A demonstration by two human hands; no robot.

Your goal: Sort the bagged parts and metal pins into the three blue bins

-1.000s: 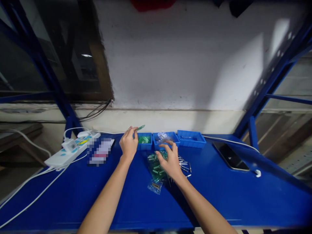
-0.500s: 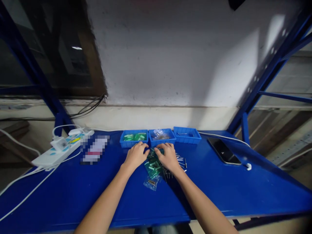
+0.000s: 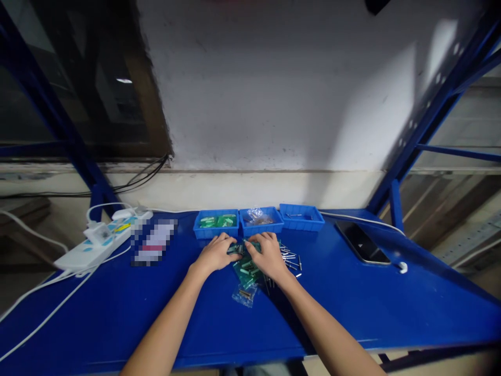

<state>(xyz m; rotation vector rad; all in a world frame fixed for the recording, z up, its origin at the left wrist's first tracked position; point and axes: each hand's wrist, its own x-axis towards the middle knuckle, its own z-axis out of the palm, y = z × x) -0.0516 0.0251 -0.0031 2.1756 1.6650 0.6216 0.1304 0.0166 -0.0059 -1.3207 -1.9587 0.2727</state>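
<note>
Two hands (image 3: pixel 215 254) (image 3: pixel 269 256) over green packets (image 3: pixel 246 271), fingers (image 3: pixel 267 238) bent, grip unclear — blue tabletop (image 3: pixel 235 334), grey wall (image 3: pixel 254 104)

Hands (image 3: pixel 269 257) at green packets (image 3: pixel 246 272), metal pins (image 3: pixel 290 257) alongside, three blue bins (image 3: pixel 261 228) behind, blue table (image 3: pixel 227 337)

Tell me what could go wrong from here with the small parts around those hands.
Loose thin metal pins lie spread beside the right hand; a careless sweep might scatter them.
The green packets are bunched close to the left hand and right hand, so lifting one could drag others along.
The small clear bag lies by the pile's near edge and might get knocked aside.
</note>
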